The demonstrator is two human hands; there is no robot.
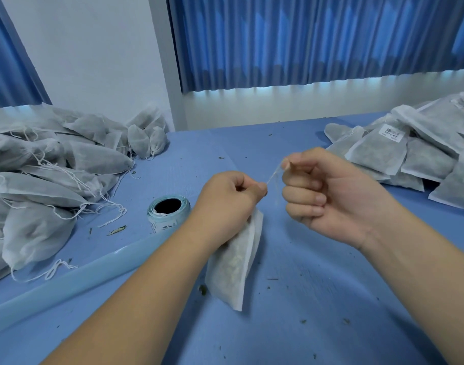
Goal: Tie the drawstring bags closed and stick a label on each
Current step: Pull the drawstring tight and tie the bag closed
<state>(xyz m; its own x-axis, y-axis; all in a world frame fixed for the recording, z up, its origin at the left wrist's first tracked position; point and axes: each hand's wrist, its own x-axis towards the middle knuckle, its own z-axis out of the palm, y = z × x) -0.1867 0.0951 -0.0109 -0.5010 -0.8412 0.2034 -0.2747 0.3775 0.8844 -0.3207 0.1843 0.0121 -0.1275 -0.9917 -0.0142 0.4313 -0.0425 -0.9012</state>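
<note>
One bag (236,264) in hand, hanging upright over the blue table (317,299), bottom corner near or on the surface; cannot tell which. Gripped at the gathered neck by the left hand (231,198), fingers curled tight round the top. Pinched between thumb and forefinger of the right hand (331,196), other fingers curled in: the drawstring (274,176), drawn taut up and to the right between the two hands. Looks light and soft: thin white non-woven fabric, limp and easily crushed, so best held at the puckered neck and not the belly. Thin cord, probably quick to slacken; calls for a firm pinch close to the neck while knotting. Holds dried greenish plant matter, dimly visible through the fabric. To the left, a heap of filled bags (94,159) with loose strings trailing; to the right, a stack of flatter bags (410,159), at least one bearing a barcode label (394,132). Label roll (167,209) standing just beside the left wrist, untouched. Crumbs of leaf scattered about.
</note>
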